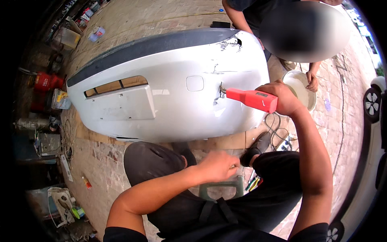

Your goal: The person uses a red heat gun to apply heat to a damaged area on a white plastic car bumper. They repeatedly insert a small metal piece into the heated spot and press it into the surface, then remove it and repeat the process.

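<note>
A white car bumper (173, 113) with a dark grey strip along its far edge lies in front of me. Cracks and dark scuffs mark its right part. My right hand (282, 97) is wrapped round a red plastic welder (254, 99), a box-shaped corded tool. Its metal tip points left and meets, or nearly meets, the damaged spot; I cannot tell whether it touches. Between my knees, near the bumper's front edge, my left hand (217, 166) is closed with the fingers pinched. What it holds, if anything, is too small to name.
A co-worker at the far right has one hand (311, 82) at a pale bucket (300, 76). A black cable (276, 129) coils right of the bumper. Below me are a green stool (221, 189) and pliers (254, 183). Red equipment (46, 82) stands left; a white car (363, 193) is right.
</note>
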A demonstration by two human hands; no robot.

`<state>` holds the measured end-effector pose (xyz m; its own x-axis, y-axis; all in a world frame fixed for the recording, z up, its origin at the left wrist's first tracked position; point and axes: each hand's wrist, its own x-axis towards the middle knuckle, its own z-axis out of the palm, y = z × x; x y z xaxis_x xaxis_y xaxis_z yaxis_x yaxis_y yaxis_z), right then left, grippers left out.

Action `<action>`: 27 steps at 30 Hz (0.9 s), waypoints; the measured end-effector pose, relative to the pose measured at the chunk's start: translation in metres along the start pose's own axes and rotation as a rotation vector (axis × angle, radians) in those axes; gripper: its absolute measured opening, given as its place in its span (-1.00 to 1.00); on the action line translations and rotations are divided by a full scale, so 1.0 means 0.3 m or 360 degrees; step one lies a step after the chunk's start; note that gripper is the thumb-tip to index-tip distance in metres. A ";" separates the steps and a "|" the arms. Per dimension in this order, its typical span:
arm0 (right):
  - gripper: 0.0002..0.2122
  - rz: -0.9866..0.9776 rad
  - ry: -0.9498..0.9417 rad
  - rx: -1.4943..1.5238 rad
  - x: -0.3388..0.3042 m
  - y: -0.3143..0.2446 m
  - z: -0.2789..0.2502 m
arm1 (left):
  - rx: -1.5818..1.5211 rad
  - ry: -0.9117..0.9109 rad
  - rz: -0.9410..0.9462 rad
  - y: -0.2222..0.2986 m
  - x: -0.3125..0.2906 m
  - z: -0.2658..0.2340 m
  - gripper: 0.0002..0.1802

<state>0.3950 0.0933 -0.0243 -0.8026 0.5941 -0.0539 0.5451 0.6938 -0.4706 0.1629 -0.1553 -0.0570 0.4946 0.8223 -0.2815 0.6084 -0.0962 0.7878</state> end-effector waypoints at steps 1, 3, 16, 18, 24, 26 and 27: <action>-0.71 -0.0006 0.0020 -0.0009 -0.016 0.011 -0.001 | -0.0022 -0.0028 -0.0069 0.027 0.030 -0.064 -0.64; -0.70 -0.0054 0.0056 -0.0009 -0.009 0.014 0.003 | -0.0007 0.0169 -0.0101 0.005 0.045 -0.102 -0.57; -0.68 -0.0055 -0.0013 -0.0068 0.000 0.010 -0.014 | -0.0567 0.0504 -0.0489 -0.063 0.104 -0.164 -0.68; -0.68 -0.0073 -0.0002 -0.0078 0.000 0.008 -0.019 | -0.0658 0.0600 -0.0468 -0.107 0.116 -0.152 -0.64; -0.67 -0.0104 0.0003 -0.0095 0.000 0.000 -0.025 | -0.0793 0.0490 -0.0581 -0.183 0.136 -0.179 -0.51; -0.67 -0.0097 -0.0008 -0.0094 -0.004 -0.004 -0.037 | -0.0950 0.0501 -0.0598 -0.175 0.142 -0.179 -0.48; -0.67 -0.0102 -0.0005 -0.0090 -0.008 -0.004 -0.043 | -0.1015 0.0515 -0.0600 -0.170 0.145 -0.178 -0.46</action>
<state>0.3994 0.0964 -0.0123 -0.8370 0.5465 -0.0280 0.5054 0.7524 -0.4225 0.1201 -0.0847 -0.0803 0.0633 0.8664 -0.4954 0.1789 0.4785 0.8597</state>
